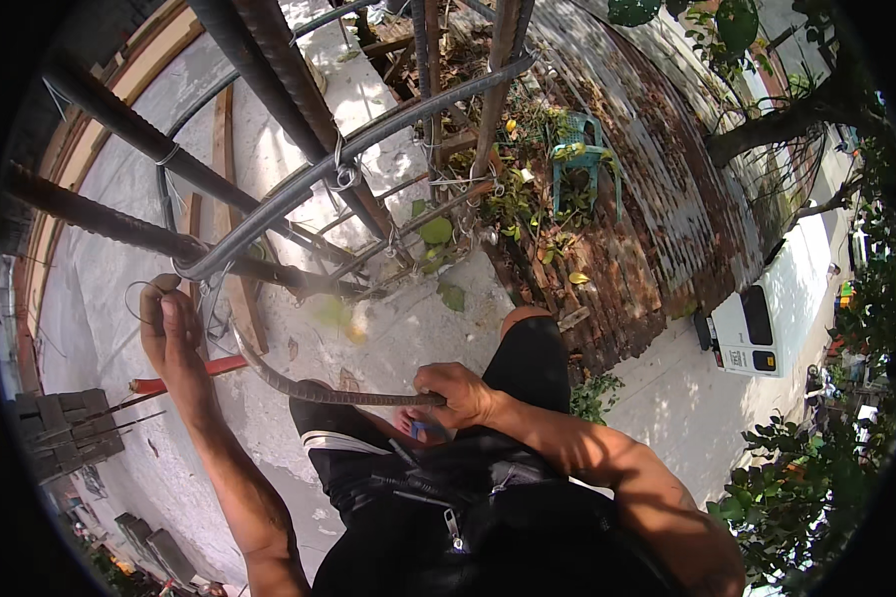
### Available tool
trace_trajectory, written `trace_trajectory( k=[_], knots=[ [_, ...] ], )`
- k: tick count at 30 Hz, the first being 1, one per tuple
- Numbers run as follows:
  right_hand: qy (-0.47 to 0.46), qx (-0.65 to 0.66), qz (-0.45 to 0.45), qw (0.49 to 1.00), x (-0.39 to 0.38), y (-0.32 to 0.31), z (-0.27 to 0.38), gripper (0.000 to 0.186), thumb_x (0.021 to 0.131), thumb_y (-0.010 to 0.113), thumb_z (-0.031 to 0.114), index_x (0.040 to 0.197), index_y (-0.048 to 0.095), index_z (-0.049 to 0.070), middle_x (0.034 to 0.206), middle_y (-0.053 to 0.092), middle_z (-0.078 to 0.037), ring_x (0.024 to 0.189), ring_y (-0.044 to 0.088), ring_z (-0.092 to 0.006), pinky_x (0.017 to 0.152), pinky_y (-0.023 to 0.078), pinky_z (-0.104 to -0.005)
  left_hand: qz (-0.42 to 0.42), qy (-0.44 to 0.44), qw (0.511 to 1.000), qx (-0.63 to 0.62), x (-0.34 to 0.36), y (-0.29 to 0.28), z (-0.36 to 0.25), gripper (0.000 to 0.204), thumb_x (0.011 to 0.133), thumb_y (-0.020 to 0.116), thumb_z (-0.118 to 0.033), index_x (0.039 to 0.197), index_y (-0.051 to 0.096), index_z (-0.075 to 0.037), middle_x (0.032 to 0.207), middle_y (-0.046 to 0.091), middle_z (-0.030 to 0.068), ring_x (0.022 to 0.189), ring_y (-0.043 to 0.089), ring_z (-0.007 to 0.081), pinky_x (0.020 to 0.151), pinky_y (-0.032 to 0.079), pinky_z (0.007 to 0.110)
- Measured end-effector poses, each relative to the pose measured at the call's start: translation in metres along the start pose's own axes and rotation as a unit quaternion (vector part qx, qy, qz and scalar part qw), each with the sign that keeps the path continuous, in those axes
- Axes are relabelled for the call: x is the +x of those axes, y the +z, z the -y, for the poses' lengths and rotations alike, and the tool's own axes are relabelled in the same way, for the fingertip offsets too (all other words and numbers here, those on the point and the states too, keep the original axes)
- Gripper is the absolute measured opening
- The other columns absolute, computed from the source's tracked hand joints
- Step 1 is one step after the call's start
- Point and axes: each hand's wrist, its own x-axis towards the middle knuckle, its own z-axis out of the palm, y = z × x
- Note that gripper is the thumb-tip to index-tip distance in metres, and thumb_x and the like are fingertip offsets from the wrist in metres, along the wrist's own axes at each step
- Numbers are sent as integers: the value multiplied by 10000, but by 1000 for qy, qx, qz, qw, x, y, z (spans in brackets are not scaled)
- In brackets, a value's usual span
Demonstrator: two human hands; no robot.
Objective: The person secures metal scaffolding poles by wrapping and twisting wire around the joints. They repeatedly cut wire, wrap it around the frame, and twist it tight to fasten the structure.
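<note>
My left hand (172, 348) pinches a thin looped wire (134, 313) beside the end of a bent dark bar (259, 209) on the rebar cage. My right hand (453, 393) grips a curved ribbed steel bar (338, 396) above my lap; its other end curves up toward the cage, and I cannot tell whether it touches. Upright rebars (119, 129) with wire ties (346, 174) rise in front of me. A red-handled tool (219, 366) lies on the concrete behind the curved bar.
Rusty corrugated roofing (657, 229) with leaves and a teal plastic chair (572, 164) lies right of the concrete ledge (473, 289). A white van (786, 298) stands below at the right. Grey blocks (65, 428) and wooden planks (110, 55) are at the left. Tree branches (767, 129) hang at the upper right.
</note>
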Motion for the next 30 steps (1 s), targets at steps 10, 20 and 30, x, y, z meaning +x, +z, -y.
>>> trace_trajectory(
  k=[10,20,30],
  knots=[
    [-104,105,-67,987,81,-28,22,163,946,536,199,888,500,51,704,471,6,599,419,-88,550,368,-255,-27,35,998,53,-17,38,30,302,892,634,-276,995,634,8,768,553,-38,667,418,46,585,333,217],
    [40,65,9,997,43,40,9,252,925,574,292,861,505,58,646,453,22,582,401,-79,545,366,-253,-52,27,994,94,-23,38,14,254,873,626,-227,917,650,22,567,497,19,518,375,84,480,302,285],
    [225,199,23,954,18,85,-36,279,886,627,281,840,481,48,622,453,13,558,449,-76,510,362,-227,-36,-53,921,-384,-173,26,116,454,917,524,-466,1082,523,-43,797,471,-27,736,435,59,637,356,229]
  ],
)
